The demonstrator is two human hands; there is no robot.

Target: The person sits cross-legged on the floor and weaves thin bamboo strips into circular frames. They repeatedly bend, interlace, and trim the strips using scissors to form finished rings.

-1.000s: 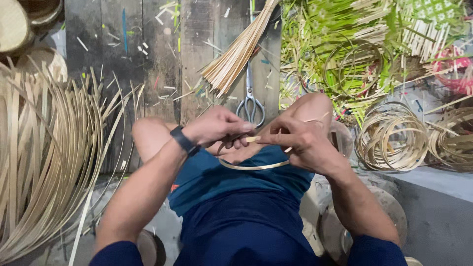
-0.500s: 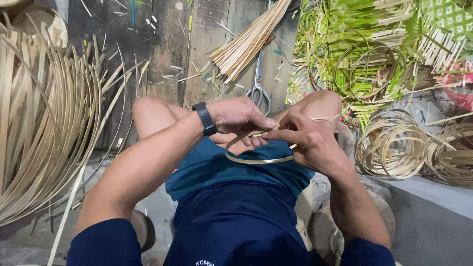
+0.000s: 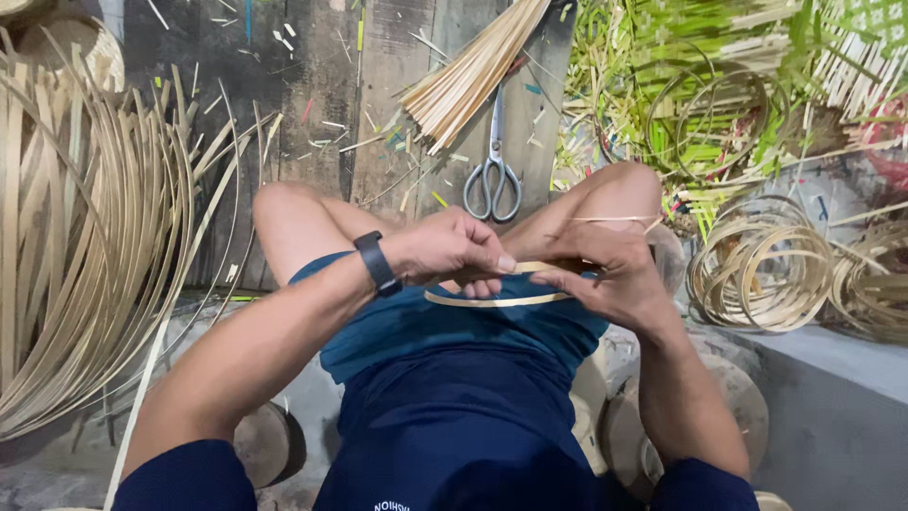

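Left hand: the left hand [image 3: 445,251] is curled closed, thumb and fingers pinching the top of a thin bamboo strip hoop [image 3: 497,300]; a dark wristband sits just behind it.
Right hand: the right hand [image 3: 605,270] is also closed on the hoop, touching the left hand, fingertips pressed where the strip's ends overlap.
Hoop: it hangs between both hands, above the lap, its lower arc curving under the knuckles.
Step in hand: by the look of it, the overlapping ends are being joined or tucked to fix the ring's shape.
Next move: it seems to call for a steady pinch at the overlap so the springy strip does not slip open.
Beyond the hands: scissors [image 3: 492,180] lie on the wooden boards [image 3: 312,142], with a bundle of pale splints [image 3: 473,71] past them.
Right of the hands: finished rings [image 3: 761,270] are stacked; green strips [image 3: 681,85] are heaped farther off.
Left of the hands: long bamboo strips [image 3: 85,255] fan out.
In the way: nothing lies between the hands and the hoop.
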